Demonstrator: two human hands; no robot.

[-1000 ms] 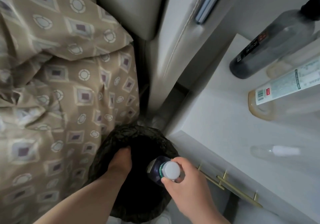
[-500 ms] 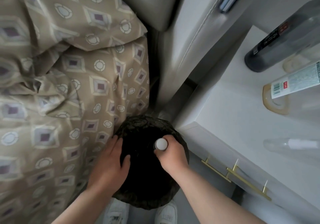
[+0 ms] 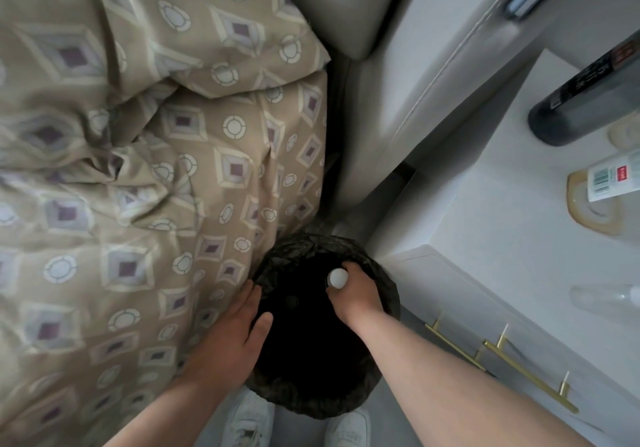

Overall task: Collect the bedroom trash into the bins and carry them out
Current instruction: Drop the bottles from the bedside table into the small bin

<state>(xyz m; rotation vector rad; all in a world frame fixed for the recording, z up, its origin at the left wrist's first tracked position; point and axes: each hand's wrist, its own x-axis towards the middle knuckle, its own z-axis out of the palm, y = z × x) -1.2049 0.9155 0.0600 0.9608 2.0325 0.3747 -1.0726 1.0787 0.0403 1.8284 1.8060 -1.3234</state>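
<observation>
Bed with rumpled beige duvet (image 3: 138,169), diamond-and-ring print, fills the left of the view, and the camera has drawn in lower over it than a second ago. White bedside counter (image 3: 502,238) with brass drawer pulls sits to the right. It carries a tall dark bottle (image 3: 588,100), a clear bottle with a barcode label (image 3: 613,183) and a small clear bottle lying on its side (image 3: 609,299), all well apart from the hands and untouched. Round bin lined with crinkled black plastic (image 3: 311,242) stands on the floor between bed and counter, just ahead of a pair of white shoes (image 3: 249,422). Left hand (image 3: 232,335) has shifted from the far inside of the bin to its bed-side rim. Its fingers (image 3: 249,297) are pressed together along the outside, with the thumb hooked over the inner edge, pinching the rim steady. Right hand (image 3: 356,297) has come down from above the opening into the mouth of the bin. Its fingers (image 3: 349,268) curl around the neck of a bottle with a white screw cap (image 3: 337,278). The bottle's body showed a second ago, but now only the cap is visible against the dark interior. Judgement: the bottle is as good as binned and only needs letting go. The three bottles on the counter look like the remaining pickups before the bin is carried out.
</observation>
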